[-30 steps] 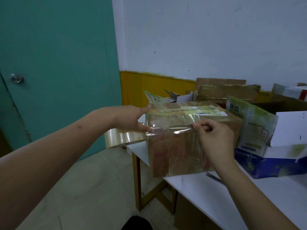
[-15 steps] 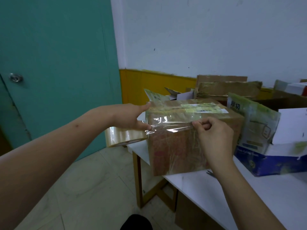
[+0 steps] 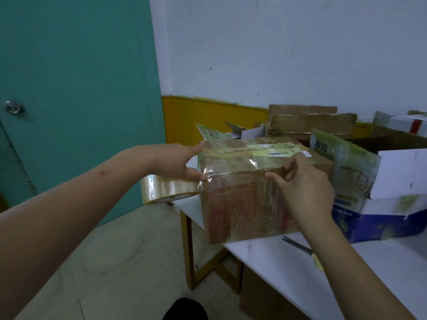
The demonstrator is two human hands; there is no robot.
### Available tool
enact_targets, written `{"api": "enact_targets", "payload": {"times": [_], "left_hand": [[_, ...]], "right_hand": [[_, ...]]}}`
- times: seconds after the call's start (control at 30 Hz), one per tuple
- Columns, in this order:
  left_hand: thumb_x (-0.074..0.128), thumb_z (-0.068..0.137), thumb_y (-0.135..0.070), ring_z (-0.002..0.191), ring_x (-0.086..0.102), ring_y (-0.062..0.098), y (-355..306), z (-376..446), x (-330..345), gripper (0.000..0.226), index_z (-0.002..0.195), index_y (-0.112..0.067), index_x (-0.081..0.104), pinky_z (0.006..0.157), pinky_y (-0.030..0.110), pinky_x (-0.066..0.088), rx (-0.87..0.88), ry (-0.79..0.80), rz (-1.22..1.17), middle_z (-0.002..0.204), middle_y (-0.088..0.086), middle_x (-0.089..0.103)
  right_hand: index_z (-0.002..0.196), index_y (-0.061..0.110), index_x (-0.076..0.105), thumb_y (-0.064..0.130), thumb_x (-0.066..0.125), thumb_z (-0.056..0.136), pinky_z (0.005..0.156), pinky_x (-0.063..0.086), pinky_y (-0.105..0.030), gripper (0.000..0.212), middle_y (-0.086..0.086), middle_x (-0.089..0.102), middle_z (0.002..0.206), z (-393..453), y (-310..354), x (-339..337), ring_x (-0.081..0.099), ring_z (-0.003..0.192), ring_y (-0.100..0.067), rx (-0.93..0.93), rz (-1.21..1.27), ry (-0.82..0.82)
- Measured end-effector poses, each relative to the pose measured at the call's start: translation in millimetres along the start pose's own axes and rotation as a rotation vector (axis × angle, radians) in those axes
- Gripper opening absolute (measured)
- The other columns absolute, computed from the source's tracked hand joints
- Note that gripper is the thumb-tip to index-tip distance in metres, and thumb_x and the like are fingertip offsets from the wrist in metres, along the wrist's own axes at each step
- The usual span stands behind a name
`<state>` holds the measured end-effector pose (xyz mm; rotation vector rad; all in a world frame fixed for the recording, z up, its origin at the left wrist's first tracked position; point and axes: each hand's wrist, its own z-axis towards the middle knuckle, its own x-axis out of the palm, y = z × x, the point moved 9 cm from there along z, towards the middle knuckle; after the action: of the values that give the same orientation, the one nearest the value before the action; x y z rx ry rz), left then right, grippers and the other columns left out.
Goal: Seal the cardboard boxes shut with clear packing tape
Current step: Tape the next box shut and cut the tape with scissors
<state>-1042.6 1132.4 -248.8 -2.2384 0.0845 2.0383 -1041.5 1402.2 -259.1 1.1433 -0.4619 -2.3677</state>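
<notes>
Two hands work at one brown cardboard box (image 3: 249,199), which stands at the left corner of the white worktop (image 3: 288,273), centre of the frame. The left hand (image 3: 175,162) grasps a roll of clear packing tape (image 3: 166,189) just left of the box, thumb at the box's near left edge and index finger reaching to its top left corner. A strip of clear tape (image 3: 235,173) runs from the roll along the upper front face. The right hand (image 3: 305,188) rests on the front top edge, thumb pressing the strip, fingers loosely curled over the top. Scissors (image 3: 298,247) lie on the worktop below the box. A blue-and-white carton (image 3: 379,222) sits at right; more cardboard boxes (image 3: 309,123) stand behind.
</notes>
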Motion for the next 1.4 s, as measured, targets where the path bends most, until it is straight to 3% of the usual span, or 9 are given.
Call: {"api": "enact_targets", "payload": {"times": [0.1,0.17,0.43,0.7,1.03,1.13,1.27,1.3,1.4], "left_hand": [[0.053,0.094,-0.062,0.133,0.05,0.03,-1.3,-0.3,0.0,0.098,0.16,-0.029,-0.011,0.097,0.03,0.039,-0.002,0.005,0.019,0.15,0.015,0.049],[0.053,0.094,-0.062,0.134,0.049,0.03,-1.7,-0.9,-0.2,0.098,0.16,-0.028,-0.011,0.1,0.031,0.04,-0.002,0.004,0.022,0.151,0.015,0.049],[0.053,0.094,-0.062,0.131,0.052,0.028,-1.8,-2.2,0.8,0.098,0.16,-0.029,-0.011,0.098,0.03,0.041,0.008,0.002,0.003,0.147,0.014,0.052],[0.053,0.093,-0.064,0.126,0.055,0.027,3.9,-0.8,4.7,0.099,0.161,-0.03,-0.01,0.102,0.034,0.045,0.026,-0.008,-0.033,0.145,0.014,0.055],[0.056,0.094,-0.059,0.109,0.062,0.022,9.9,2.3,7.9,0.097,0.16,-0.032,-0.009,0.098,0.037,0.05,0.088,-0.055,-0.057,0.128,0.011,0.066],[0.06,0.09,-0.059,0.095,0.062,0.008,13.1,-4.3,14.0,0.098,0.161,-0.035,-0.004,0.09,0.024,0.046,0.097,-0.066,-0.22,0.124,0.001,0.065],[0.067,0.085,-0.059,0.071,0.061,-0.009,26.8,-11.1,27.9,0.101,0.16,-0.04,0.002,0.068,0.007,0.041,0.051,-0.048,-0.418,0.089,-0.021,0.066],[0.068,0.084,-0.061,0.073,0.062,-0.01,31.3,-13.0,33.2,0.103,0.16,-0.04,0.002,0.07,0.007,0.042,0.037,-0.024,-0.45,0.087,-0.021,0.068],[0.063,0.071,-0.078,0.112,0.062,0.006,41.2,-20.4,45.6,0.113,0.161,-0.035,0.01,0.1,0.025,0.044,-0.044,0.013,-0.532,0.133,-0.006,0.064]], "right_hand": [[0.09,0.017,0.068,0.026,0.078,0.082,0.07,0.044,-0.033,0.016,0.004,0.062,0.089,1.3,31.3,-5.5,0.054,0.087,-0.018,-0.474,-0.038,-0.119],[0.093,0.014,0.074,0.016,0.078,0.082,0.077,0.046,-0.035,0.011,0.0,0.068,0.092,0.4,41.9,4.0,0.058,0.088,-0.023,-0.713,-0.043,-0.083],[0.106,0.013,0.078,0.022,0.076,0.084,0.079,0.055,-0.032,0.024,0.0,0.075,0.101,14.0,45.5,22.2,0.068,0.092,-0.022,-0.925,-0.043,0.097],[0.125,0.016,0.07,0.041,0.044,0.097,0.093,0.055,-0.033,0.045,0.001,0.07,0.124,-12.3,98.8,58.8,0.066,0.112,-0.018,-1.052,0.007,0.236],[0.139,0.019,0.058,0.037,0.041,0.099,0.096,0.047,-0.025,0.046,0.001,0.06,0.138,-32.3,132.6,86.4,0.058,0.125,-0.011,-1.084,0.035,0.121],[0.138,0.02,0.059,0.037,0.043,0.099,0.097,0.045,-0.022,0.045,0.003,0.059,0.139,-32.8,129.7,86.2,0.056,0.126,-0.009,-1.065,0.058,0.11],[0.141,0.02,0.055,0.048,0.036,0.1,0.087,0.052,-0.026,0.054,0.004,0.059,0.139,-31.3,129.0,84.2,0.06,0.122,-0.01,-0.981,-0.04,0.106],[0.142,0.021,0.054,0.052,0.032,0.1,0.087,0.052,-0.027,0.057,0.005,0.057,0.141,-32.0,129.1,84.9,0.059,0.122,-0.009,-0.956,-0.081,0.107],[0.141,0.023,0.055,0.056,0.03,0.098,0.093,0.052,-0.031,0.06,0.006,0.056,0.142,-31.8,130.3,87.2,0.056,0.126,-0.008,-0.857,-0.079,0.124]]}}
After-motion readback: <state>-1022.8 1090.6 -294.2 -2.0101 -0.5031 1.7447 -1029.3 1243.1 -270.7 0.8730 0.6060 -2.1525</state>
